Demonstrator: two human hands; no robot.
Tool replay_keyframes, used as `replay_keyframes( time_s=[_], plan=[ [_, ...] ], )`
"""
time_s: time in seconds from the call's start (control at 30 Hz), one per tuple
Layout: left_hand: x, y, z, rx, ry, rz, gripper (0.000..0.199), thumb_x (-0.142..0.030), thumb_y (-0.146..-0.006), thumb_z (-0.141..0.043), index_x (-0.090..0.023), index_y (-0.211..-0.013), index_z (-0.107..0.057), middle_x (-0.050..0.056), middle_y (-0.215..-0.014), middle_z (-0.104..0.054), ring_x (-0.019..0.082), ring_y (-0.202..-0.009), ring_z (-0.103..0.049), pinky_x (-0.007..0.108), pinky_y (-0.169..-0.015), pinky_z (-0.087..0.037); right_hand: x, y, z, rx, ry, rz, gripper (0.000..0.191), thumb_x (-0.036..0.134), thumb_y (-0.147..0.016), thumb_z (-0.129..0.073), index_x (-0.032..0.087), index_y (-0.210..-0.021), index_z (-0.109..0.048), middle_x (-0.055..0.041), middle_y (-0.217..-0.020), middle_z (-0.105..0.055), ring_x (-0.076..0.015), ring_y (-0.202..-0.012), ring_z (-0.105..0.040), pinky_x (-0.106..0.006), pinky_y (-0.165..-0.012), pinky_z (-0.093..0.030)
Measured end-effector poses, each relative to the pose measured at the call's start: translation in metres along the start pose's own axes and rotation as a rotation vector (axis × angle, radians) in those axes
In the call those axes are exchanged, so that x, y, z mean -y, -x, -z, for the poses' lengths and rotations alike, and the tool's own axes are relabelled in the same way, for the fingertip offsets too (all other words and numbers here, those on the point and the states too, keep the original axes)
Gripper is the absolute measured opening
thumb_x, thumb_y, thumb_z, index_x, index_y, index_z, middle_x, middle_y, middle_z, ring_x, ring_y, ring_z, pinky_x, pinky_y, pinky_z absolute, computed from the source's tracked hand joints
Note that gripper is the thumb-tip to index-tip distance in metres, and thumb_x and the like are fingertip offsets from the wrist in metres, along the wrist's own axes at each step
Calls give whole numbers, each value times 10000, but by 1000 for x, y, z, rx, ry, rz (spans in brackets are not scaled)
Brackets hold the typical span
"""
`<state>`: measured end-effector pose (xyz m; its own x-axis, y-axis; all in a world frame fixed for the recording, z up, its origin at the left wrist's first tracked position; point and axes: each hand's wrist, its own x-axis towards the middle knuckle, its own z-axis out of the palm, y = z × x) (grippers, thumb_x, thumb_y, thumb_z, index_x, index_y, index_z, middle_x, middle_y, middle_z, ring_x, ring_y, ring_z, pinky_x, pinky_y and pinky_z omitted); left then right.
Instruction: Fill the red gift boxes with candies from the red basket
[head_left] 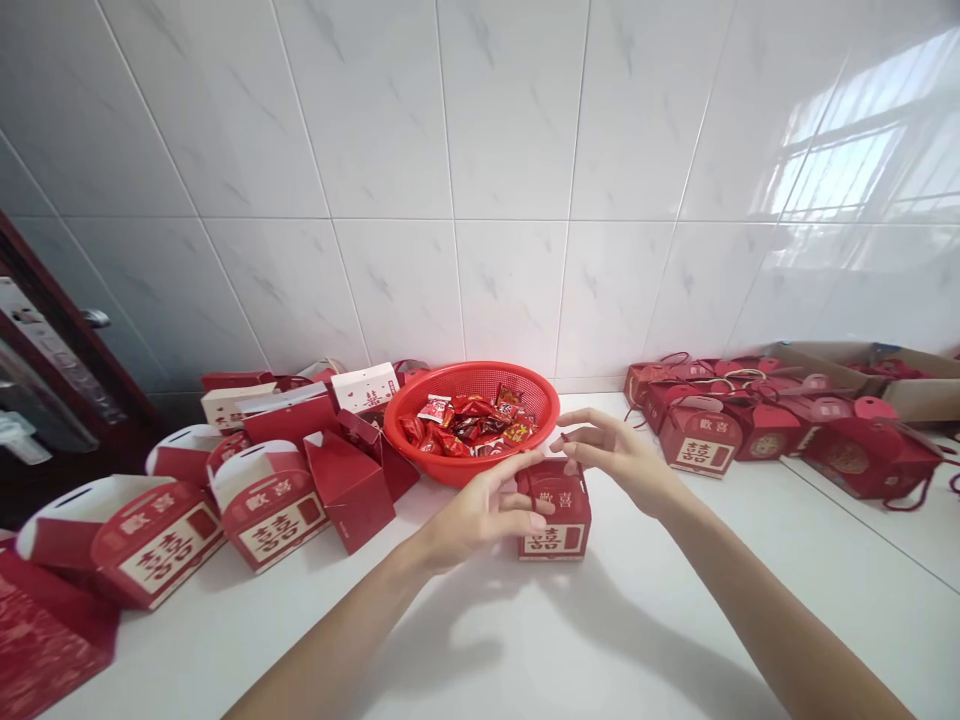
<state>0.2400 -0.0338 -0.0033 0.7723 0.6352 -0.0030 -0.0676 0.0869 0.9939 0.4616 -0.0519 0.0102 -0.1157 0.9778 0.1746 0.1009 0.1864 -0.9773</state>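
Note:
A small red gift box [553,505] with white panels and Chinese characters stands on the white surface in front of me. My left hand [480,510] is at its left side, fingers apart, partly in front of the box. Over the box's upper right edge is my right hand [619,455], with thumb and fingers bent near the box top; whether they pinch a part of it is too small to tell. Just behind, a red plastic basket [478,375] holds several wrapped candies [472,425].
Several open red boxes [274,510] stand on the left. Several red boxes with cord handles [701,440] sit at the right, near a cardboard box [919,398]. A tiled wall [510,290] rises behind, and a dark door frame [67,340] is at far left.

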Motion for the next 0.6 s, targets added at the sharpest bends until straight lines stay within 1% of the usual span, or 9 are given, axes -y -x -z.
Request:
replay_keyframes(
  time_s=[0.07, 0.17, 0.27, 0.33, 0.4, 0.5, 0.6],
  plan=[
    [2, 0, 0, -4, -1, 7, 773, -244, -766, -776, -236, -1466, -450, 131, -1389, -574, 259, -1115, -622, 417, -964, -486, -1, 1, -3, 14, 14, 2, 427, 464, -756, -756, 213, -1070, -611, -38, -861, -714, -161, -687, -637, -339, -698, -507],
    [4, -1, 0, 3, 10, 14, 786, -241, -780, -760, -270, -1488, -420, 120, -1461, -501, 253, -1116, -622, 416, -961, -486, -3, 1, -9, 52, 38, 5, 366, 425, -767, -746, 211, -1028, -606, -45, -882, -722, -181, -750, -673, -348, -732, -530],
    [5, 0, -2, -2, 35, 17, 807, -223, -774, -756, -293, -1496, -403, 113, -1456, -492, 250, -1118, -615, 408, -941, -495, -7, 0, -15, 55, 133, 28, 298, 393, -786, -712, 205, -989, -602, -62, -905, -727, -209, -805, -695, -341, -703, -537],
    [5, 0, -4, -11, 61, 11, 786, -204, -774, -745, -304, -1484, -423, 107, -1441, -499, 245, -1124, -609, 398, -934, -496, -12, -1, -18, 55, 182, 40, 271, 355, -786, -692, 207, -993, -599, -51, -876, -722, -203, -763, -693, -327, -662, -533],
    [4, 1, -6, -28, 86, 4, 760, -185, -770, -733, -318, -1465, -454, 101, -1462, -474, 246, -1135, -601, 393, -934, -494, -15, -1, -20, 75, 171, 30, 268, 297, -763, -685, 211, -998, -590, -30, -838, -714, -186, -701, -686, -315, -636, -531],
    [3, 1, -9, -52, 99, 2, 748, -160, -752, -729, -322, -1442, -489, 101, -1505, -424, 257, -1154, -589, 394, -938, -488, -17, 0, -22, 108, 156, 13, 244, 233, -747, -656, 209, -979, -585, -11, -781, -710, -175, -660, -683, -300, -625, -527],
    [3, 0, -12, -34, 114, 1, 770, -135, -752, -713, -318, -1460, -470, 102, -1480, -463, 270, -1207, -568, 394, -969, -467, -15, 1, -25, 124, 191, 4, 201, 217, -771, -612, 208, -969, -584, 1, -709, -704, -169, -641, -672, -276, -597, -506]
  ],
)
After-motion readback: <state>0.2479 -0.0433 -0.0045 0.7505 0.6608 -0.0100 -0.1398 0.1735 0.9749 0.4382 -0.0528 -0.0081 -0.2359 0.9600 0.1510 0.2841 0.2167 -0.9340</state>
